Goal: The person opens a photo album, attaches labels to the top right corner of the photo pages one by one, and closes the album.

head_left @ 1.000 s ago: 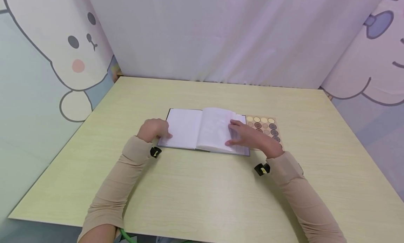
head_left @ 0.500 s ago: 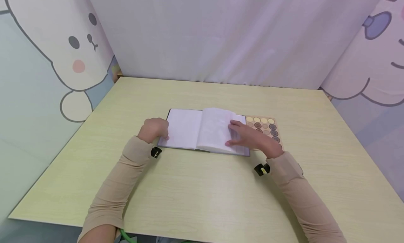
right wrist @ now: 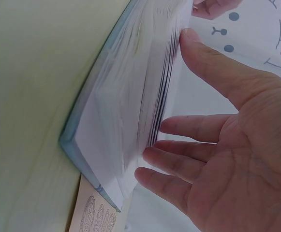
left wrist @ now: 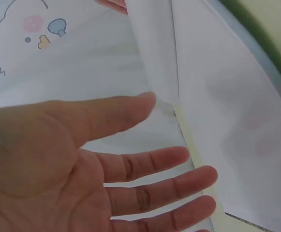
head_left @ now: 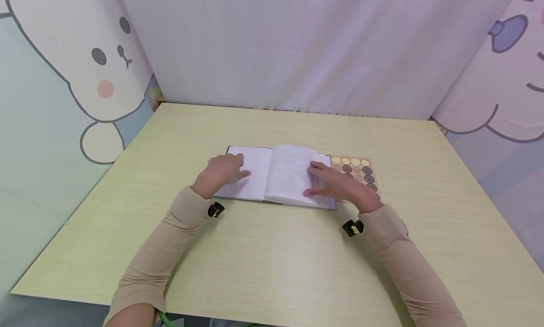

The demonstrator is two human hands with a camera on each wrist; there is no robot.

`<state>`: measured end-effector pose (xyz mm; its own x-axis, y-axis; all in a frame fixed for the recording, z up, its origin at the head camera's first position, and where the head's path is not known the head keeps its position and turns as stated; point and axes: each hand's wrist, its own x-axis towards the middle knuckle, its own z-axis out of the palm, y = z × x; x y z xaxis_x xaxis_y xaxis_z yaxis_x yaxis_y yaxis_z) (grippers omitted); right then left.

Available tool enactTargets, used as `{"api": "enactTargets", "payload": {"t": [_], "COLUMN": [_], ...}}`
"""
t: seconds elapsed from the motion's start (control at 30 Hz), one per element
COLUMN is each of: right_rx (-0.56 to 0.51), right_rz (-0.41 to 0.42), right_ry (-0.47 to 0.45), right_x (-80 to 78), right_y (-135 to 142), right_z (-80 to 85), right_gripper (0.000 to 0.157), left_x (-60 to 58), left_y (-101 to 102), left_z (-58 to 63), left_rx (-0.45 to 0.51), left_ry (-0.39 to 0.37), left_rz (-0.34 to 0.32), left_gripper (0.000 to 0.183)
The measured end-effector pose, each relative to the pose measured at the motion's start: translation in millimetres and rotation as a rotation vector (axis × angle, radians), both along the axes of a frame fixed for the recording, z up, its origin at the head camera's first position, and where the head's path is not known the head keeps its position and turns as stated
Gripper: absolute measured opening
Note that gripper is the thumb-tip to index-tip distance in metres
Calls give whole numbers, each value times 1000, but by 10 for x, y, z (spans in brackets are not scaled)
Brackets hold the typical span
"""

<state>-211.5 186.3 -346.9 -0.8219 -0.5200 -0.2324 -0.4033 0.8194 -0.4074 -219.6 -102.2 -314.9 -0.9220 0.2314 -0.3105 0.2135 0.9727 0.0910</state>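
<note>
A book (head_left: 257, 176) with a dark, greyish-blue cover lies open on the table. Its left side is a flat white sheet, while a thick stack of pages (right wrist: 130, 96) rises on the right. My left hand (head_left: 223, 171) is over the left side, thumb and fingers extended in the left wrist view; whether it touches the paper I cannot tell. With spread fingers, my right hand (head_left: 335, 180) rests against the outer edge of the page stack. Its thumb is on the upper face and the fingertips are along the page edges. Neither hand grips anything.
A tan sheet (head_left: 367, 171) with rows of round, coin-like pieces lies at the book's right, partly covered by the book and right hand. Pale wood tabletop (head_left: 272, 251) extends around them. A light curtain (head_left: 280, 48) hangs behind, with cartoon-printed panels on both sides.
My left hand has moved right from the book's left edge to over the left page, and its fingers now reach out. The right hand and the pages have stayed put.
</note>
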Motion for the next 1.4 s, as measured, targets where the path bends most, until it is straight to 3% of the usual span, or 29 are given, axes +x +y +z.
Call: {"api": "enactTargets", "payload": {"t": [0.23, 0.6, 0.87, 1.4], "right_rx": [-1, 1, 0, -11], "right_rz": [4, -1, -18, -12], "right_ry": [2, 13, -14, -5], "right_x": [-1, 0, 5, 20], "right_y": [-5, -12, -18, -14], "right_z": [14, 22, 33, 38], "right_gripper": [84, 83, 83, 81], "left_x": [68, 116, 113, 177], "left_y": [162, 384, 442, 470], "left_z": [-46, -185, -289, -303], "left_rx": [143, 362, 368, 311], "left_ry": [110, 76, 38, 23], "left_rz": [-101, -266, -299, -344], "left_gripper": [40, 41, 43, 55]}}
